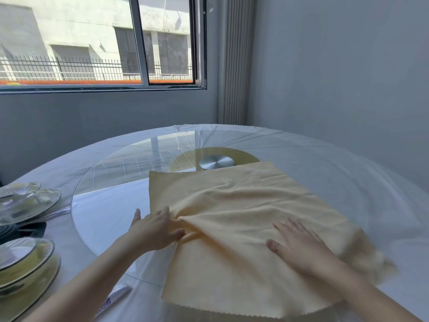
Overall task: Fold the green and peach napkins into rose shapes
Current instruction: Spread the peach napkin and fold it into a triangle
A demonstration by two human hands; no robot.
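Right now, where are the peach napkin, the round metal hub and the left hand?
peach napkin (243, 196): head view, on its flat middle.
metal hub (217, 161): head view, on its round top.
left hand (155, 230): head view, on the back of the hand.

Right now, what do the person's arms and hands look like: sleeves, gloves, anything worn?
Both forearms are bare down to the frame's bottom edge; no sleeve or cuff shows. The left hand and right hand are ungloved, with no ring, watch, bracelet or marking visible. The nails that show look unpainted.
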